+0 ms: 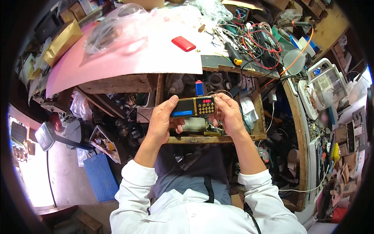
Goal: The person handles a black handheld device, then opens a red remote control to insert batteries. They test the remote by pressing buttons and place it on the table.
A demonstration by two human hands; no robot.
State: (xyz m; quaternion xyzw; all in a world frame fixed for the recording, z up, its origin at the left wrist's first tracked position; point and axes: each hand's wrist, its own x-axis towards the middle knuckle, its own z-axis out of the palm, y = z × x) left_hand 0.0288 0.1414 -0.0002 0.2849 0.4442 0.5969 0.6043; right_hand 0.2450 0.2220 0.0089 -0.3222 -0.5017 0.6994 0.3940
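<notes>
Between my two hands is a small black portable radio (184, 107) with gold trim, a keypad of round buttons and a lit red display. A blue and red USB stick (199, 88) stands up from its top edge. My left hand (165, 117) grips the radio's left end, thumb on the front and fingers curled behind. At the other end, my right hand (227, 114) holds the right side, thumb and forefinger at the upper corner near the display. Below the radio, an open wooden drawer (218, 139) holds a pale cylindrical object (194, 124), partly hidden by my hands.
A pink sheet (128, 66) covers the bench top, with a red flat case (183, 43) on it. Tangled cables and a black-and-yellow-handled tool (233, 54) lie at the far right. A clear plastic container (327, 78) stands on the right. A blue board (100, 177) lies at lower left.
</notes>
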